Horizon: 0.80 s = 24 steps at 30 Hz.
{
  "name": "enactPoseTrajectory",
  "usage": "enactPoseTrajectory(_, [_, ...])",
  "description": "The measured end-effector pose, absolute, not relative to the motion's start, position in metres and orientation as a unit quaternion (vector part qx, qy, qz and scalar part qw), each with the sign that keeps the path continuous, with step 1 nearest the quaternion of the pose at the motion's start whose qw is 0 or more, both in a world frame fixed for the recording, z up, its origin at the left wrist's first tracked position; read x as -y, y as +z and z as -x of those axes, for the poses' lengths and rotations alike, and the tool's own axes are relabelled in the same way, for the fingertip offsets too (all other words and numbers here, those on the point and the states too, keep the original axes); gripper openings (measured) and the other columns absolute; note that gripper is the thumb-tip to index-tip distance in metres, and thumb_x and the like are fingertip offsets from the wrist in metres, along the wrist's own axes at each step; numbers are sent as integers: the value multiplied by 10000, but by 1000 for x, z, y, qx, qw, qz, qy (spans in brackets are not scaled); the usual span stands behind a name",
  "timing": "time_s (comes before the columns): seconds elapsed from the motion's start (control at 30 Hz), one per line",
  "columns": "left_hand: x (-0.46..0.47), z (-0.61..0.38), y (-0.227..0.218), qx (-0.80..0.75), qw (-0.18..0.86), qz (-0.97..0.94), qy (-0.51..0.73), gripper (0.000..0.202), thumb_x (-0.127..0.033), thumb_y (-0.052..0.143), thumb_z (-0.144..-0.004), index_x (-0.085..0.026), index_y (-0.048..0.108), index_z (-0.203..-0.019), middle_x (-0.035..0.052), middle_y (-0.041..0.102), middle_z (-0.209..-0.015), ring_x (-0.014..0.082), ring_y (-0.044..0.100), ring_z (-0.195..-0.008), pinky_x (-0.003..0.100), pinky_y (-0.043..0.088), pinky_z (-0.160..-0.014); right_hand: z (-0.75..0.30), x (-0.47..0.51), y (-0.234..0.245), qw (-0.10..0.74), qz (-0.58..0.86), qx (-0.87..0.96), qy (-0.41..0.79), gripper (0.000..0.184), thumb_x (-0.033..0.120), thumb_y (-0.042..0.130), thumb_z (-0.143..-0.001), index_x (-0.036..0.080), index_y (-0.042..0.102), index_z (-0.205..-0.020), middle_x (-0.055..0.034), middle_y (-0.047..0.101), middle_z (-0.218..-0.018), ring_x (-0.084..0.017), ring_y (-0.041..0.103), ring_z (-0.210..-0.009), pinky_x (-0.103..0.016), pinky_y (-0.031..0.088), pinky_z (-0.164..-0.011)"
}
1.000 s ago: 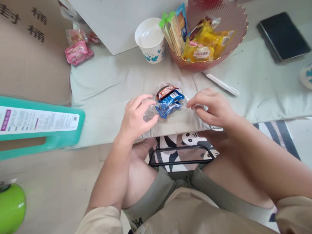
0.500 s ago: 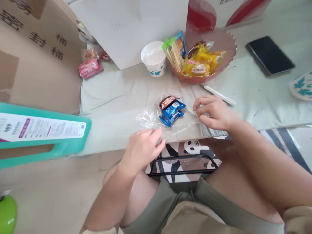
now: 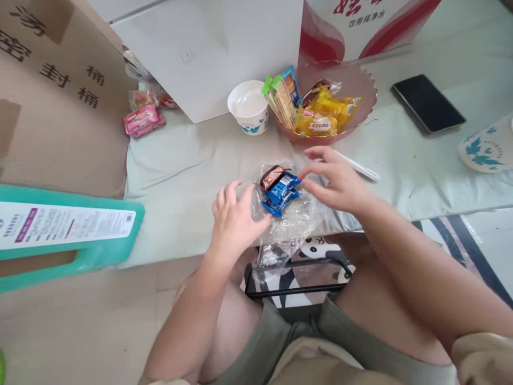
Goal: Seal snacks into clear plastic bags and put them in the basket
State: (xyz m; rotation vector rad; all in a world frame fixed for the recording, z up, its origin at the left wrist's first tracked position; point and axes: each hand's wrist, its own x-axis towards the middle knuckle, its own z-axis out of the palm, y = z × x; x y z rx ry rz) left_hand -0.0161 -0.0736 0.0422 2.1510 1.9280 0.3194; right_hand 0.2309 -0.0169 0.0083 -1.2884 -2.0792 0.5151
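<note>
Several small wrapped snacks [image 3: 282,187], blue ones and an orange-brown one, lie in a little stack near the table's front edge. Under and around them spreads a clear plastic bag [image 3: 280,230], its near end hanging over the edge. To their left is my left hand [image 3: 236,219], fingers apart and thumb by the plastic. My right hand [image 3: 336,182] hovers at the right side with fingers spread, the fingertips close to the blue wrappers; whether they touch I cannot tell. Behind it lies a white utility knife [image 3: 363,170], partly hidden by the hand.
A paper cup [image 3: 252,128] and a pink ribbed bowl [image 3: 368,101] of yellow packets and sticks stand behind. Farther right are a phone [image 3: 428,104] and another patterned cup [image 3: 489,144]. At left are a pink packet [image 3: 144,120], a cardboard box [image 3: 92,155] and a teal handled object [image 3: 134,219].
Both hands have opened and moved in around the snacks, the right one leftward. The clear plastic now hangs over the table's front edge. The view has shifted slightly.
</note>
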Motion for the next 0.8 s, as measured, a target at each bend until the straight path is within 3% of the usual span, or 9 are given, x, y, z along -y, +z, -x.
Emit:
enactPoseTrajectory(0.03, [70,16,40,-655,111,-744,74,562,-301,738,-768,-169,651,-1307,212,552,-1512,432,477,-1435,593,429,-1141,-227,16,7,285,478,803,213,230,364,606,-889,206,771,-917,-154,664,-1306,-329,636,-1248,-500,497,-1071])
enactPoseTrajectory(0.1, [65,20,36,-660,129,-739,31,430,-232,649,-802,-171,696,-1225,192,580,-1492,418,530,-1387,555,468,-1095,-221,13,4,223,499,802,241,231,333,594,-894,202,777,-948,-145,726,-1205,-324,683,-1159,-494,523,-1027])
enactPoseTrajectory(0.17, [59,28,33,-682,162,-712,29,259,-197,570,-822,-189,736,-1020,146,697,-1315,355,656,-1189,468,518,-972,-219,12,2,189,549,776,248,254,302,570,-904,197,778,-1003,-124,773,-1068,-303,721,-1012,-463,549,-944])
enactPoseTrajectory(0.23, [53,41,30,-714,194,-670,65,145,-217,567,-810,-204,708,-843,96,758,-1048,281,694,-944,395,508,-841,-221,11,2,190,587,747,246,287,303,568,-902,188,781,-1057,-119,786,-1055,-282,725,-913,-433,556,-879])
enactPoseTrajectory(0.33, [39,61,26,-741,273,-586,183,104,-274,599,-762,-204,625,-689,22,675,-708,193,619,-710,311,440,-691,-227,13,7,223,627,706,242,293,310,574,-888,178,787,-1040,-113,791,-999,-251,708,-811,-406,547,-818])
enactPoseTrajectory(0.47, [19,78,22,-740,347,-477,324,95,-219,547,-699,-193,574,-611,-10,627,-636,143,575,-657,250,383,-614,-232,15,12,228,688,649,229,240,348,586,-877,197,773,-886,-75,737,-770,-239,663,-714,-389,514,-730])
enactPoseTrajectory(0.6, [4,81,17,-753,312,-501,291,77,-195,555,-699,-188,602,-639,-35,569,-572,126,517,-593,258,356,-612,-235,14,8,226,693,647,223,240,332,589,-860,213,779,-944,-43,682,-688,-229,645,-689,-377,513,-712])
enactPoseTrajectory(0.7, [-1,80,15,-754,306,-522,257,144,-298,591,-775,-184,645,-707,-34,571,-609,130,511,-611,274,363,-635,-237,14,-2,231,666,682,197,299,336,605,-848,219,806,-1034,-83,719,-857,-250,679,-771,-430,550,-781])
enactPoseTrajectory(0.8, [0,80,17,-717,352,-540,264,273,-436,660,-783,-173,699,-846,-10,644,-750,142,565,-716,276,407,-705,-240,13,-13,264,597,738,173,269,337,633,-836,210,828,-969,-158,659,-1299,-298,702,-1005,-508,558,-944])
